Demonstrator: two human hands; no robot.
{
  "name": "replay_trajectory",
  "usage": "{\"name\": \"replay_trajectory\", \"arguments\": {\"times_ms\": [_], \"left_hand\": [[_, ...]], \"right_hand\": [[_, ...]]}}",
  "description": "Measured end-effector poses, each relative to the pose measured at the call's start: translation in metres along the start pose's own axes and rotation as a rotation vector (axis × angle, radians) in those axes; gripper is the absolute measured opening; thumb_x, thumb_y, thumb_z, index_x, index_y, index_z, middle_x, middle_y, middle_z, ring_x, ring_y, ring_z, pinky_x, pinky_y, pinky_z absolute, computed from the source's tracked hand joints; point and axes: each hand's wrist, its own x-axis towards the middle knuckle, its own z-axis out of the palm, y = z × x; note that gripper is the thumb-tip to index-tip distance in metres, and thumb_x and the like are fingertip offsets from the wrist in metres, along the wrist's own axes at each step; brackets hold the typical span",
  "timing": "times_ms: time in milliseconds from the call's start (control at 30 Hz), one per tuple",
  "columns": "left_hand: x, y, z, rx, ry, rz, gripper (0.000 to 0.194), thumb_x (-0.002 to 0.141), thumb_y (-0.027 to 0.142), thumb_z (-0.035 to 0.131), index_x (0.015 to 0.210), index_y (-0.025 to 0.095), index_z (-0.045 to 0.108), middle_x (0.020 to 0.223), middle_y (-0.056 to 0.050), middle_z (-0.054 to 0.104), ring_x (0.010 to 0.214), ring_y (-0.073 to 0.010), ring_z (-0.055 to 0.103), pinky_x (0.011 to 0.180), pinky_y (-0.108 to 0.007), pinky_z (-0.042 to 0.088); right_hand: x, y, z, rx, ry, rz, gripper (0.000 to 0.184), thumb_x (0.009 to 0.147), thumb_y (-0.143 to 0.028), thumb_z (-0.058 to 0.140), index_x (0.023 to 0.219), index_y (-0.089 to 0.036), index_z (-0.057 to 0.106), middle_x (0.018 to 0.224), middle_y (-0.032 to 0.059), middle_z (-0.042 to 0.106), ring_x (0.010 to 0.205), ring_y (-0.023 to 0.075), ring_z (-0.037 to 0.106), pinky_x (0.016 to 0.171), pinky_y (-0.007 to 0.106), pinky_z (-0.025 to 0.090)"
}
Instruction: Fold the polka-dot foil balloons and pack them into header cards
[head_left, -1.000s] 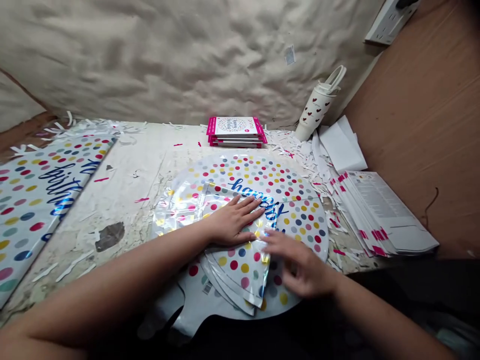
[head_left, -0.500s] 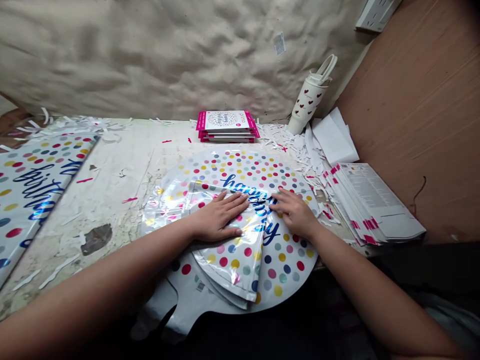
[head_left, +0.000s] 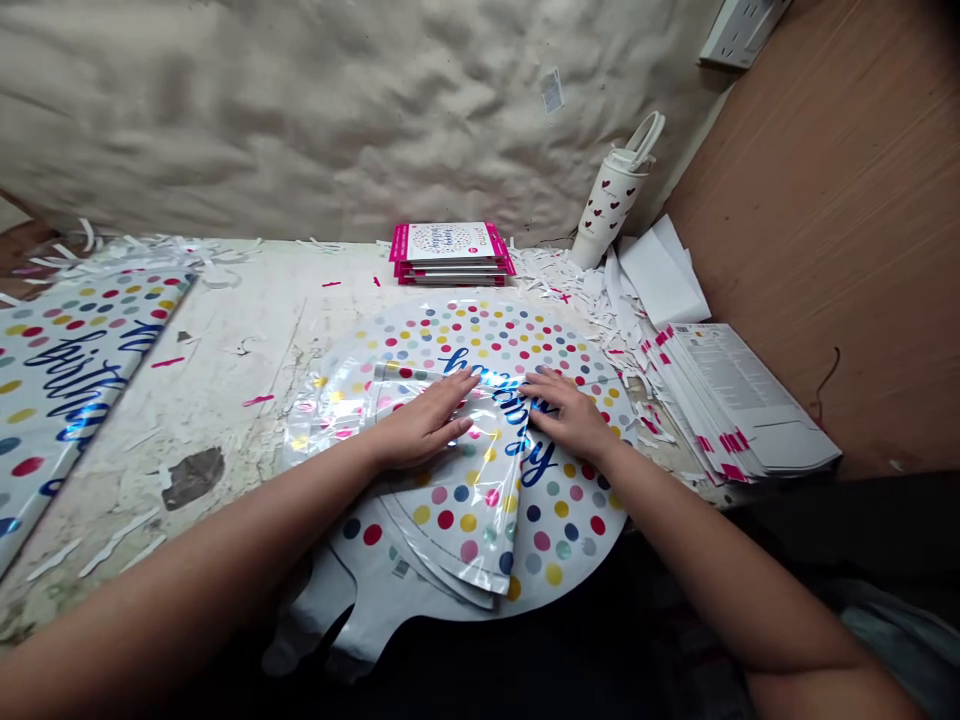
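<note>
Flat white foil balloons with coloured dots and blue lettering lie stacked in front of me. On top, a folded foil balloon partly covers the round, spread-out balloon beneath. My left hand rests on the folded balloon, fingers stretched out and thumb apart. At the fold's right edge, my right hand touches the foil with its fingers spread, covering part of the blue lettering. Neither hand grips anything. The balloons' tail ends overhang the table's front edge.
Another dotted foil sheet lies at the left. Pink-edged packets are piled at the back. To the right stand a white tumbler with hearts, paper shreds and a stack of printed cards. A wooden panel bounds the right side.
My left hand has slid slightly left and turned more onto its edge. My right hand has moved left to the fold's edge. The view has shifted a little.
</note>
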Motion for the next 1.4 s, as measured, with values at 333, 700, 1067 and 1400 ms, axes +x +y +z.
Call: {"name": "replay_trajectory", "arguments": {"times_ms": [333, 700, 1067, 1400], "left_hand": [[0.0, 0.006, 0.003, 0.132, -0.103, -0.054, 0.06, 0.094, 0.049, 0.018, 0.143, 0.015, 0.019, 0.15, -0.008, 0.012, 0.138, -0.0206, 0.007, 0.112, -0.041, 0.009], [0.026, 0.012, 0.008, 0.237, -0.096, 0.088, 0.052, 0.095, 0.042, 0.022, 0.143, 0.022, 0.02, 0.15, -0.005, 0.017, 0.138, -0.0267, 0.008, 0.11, -0.047, 0.011], [0.032, 0.019, 0.015, 0.24, -0.112, 0.197, 0.046, 0.093, 0.047, 0.029, 0.138, 0.039, 0.027, 0.151, -0.004, 0.013, 0.137, -0.0315, 0.006, 0.104, -0.059, 0.005], [0.025, 0.018, 0.015, 0.254, -0.059, 0.046, 0.048, 0.094, 0.044, 0.027, 0.139, 0.03, 0.029, 0.15, -0.007, 0.016, 0.137, -0.0302, 0.01, 0.106, -0.055, 0.009]], "right_hand": [[0.018, -0.006, 0.001, -0.231, -0.075, -0.206, 0.029, 0.089, -0.016, 0.038, 0.087, -0.017, 0.067, 0.077, 0.0099, 0.065, 0.075, 0.0194, 0.057, 0.068, 0.031, 0.046], [-0.03, -0.01, -0.02, -0.245, -0.306, -0.048, 0.062, 0.083, -0.057, 0.044, 0.139, -0.034, 0.029, 0.151, 0.0068, 0.015, 0.136, 0.0355, 0.008, 0.103, 0.062, 0.014], [-0.08, -0.064, -0.003, -0.137, -0.152, 0.233, 0.084, 0.075, -0.048, 0.059, 0.142, -0.015, 0.021, 0.149, 0.0185, 0.014, 0.136, 0.038, 0.005, 0.102, 0.064, 0.02], [-0.051, -0.071, 0.017, -0.241, 0.119, -0.613, 0.025, 0.086, -0.008, 0.044, 0.098, -0.015, 0.065, 0.099, 0.01, 0.07, 0.101, 0.0217, 0.062, 0.096, 0.042, 0.046]]}}
